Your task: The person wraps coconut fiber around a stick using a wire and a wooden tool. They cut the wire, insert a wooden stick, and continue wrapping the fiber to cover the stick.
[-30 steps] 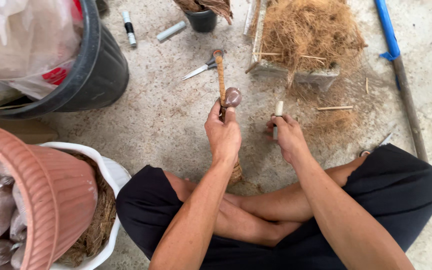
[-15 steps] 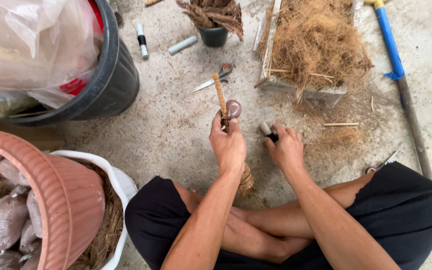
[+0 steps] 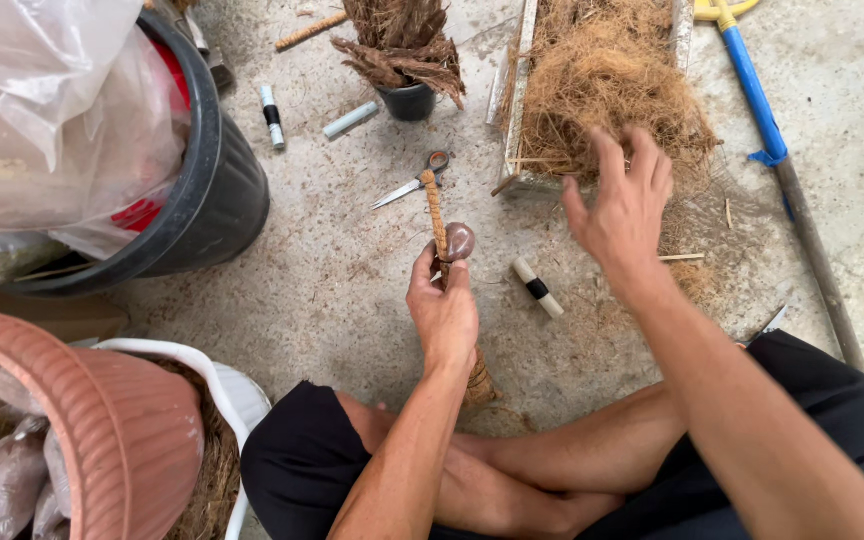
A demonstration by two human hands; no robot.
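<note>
My left hand (image 3: 443,312) grips a fibre-wrapped stick (image 3: 436,208) upright, pinning a small brown bulb (image 3: 460,241) against it with the thumb. My right hand (image 3: 620,208) hovers open, fingers spread, over the edge of a heap of coconut fibre (image 3: 612,85) in a wooden frame. A white and black thread spool (image 3: 537,287) lies on the floor between the two hands. Scissors (image 3: 412,184) lie just beyond the stick's tip.
A black tub (image 3: 214,190) with plastic bags stands at the left. A terracotta pot (image 3: 102,420) and a white basin hold brown lumps at lower left. A small black pot of bark (image 3: 408,60), two spools (image 3: 271,115) and a blue-handled tool (image 3: 764,125) lie further out.
My right hand has let the thread spool drop to the floor and moved up and right toward the fibre heap, fingers opening. The left hand keeps holding the stick and bulb.
</note>
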